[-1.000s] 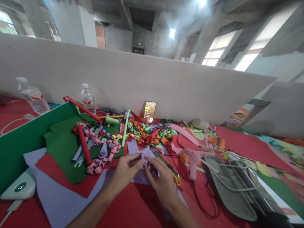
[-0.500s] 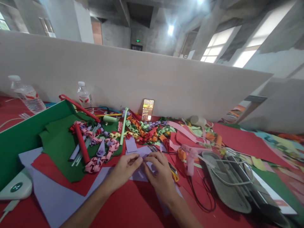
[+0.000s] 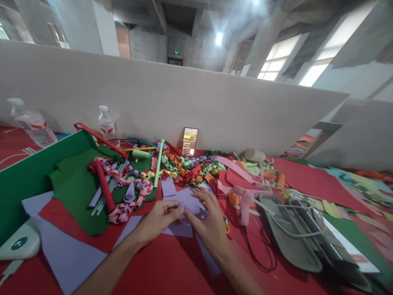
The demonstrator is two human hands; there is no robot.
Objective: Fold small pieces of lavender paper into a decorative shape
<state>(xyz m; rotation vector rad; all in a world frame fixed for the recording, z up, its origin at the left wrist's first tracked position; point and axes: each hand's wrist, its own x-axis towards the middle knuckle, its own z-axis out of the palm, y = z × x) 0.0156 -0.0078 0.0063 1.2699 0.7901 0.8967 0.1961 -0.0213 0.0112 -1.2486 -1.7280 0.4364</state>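
Your left hand (image 3: 158,219) and right hand (image 3: 211,227), fingers curled, both pinch the lavender paper (image 3: 188,199) on the red table (image 3: 172,266), near the pink paper chain (image 3: 129,207).

The right hand (image 3: 211,229) hid most of the yellow-handled scissors (image 3: 226,224). The screen of the phone (image 3: 189,141) was too small to read.

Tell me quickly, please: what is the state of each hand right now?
Left hand: closed, fingertips pinching the lilac paper.
Right hand: closed on the same lilac paper, thumb under, fingers over it.
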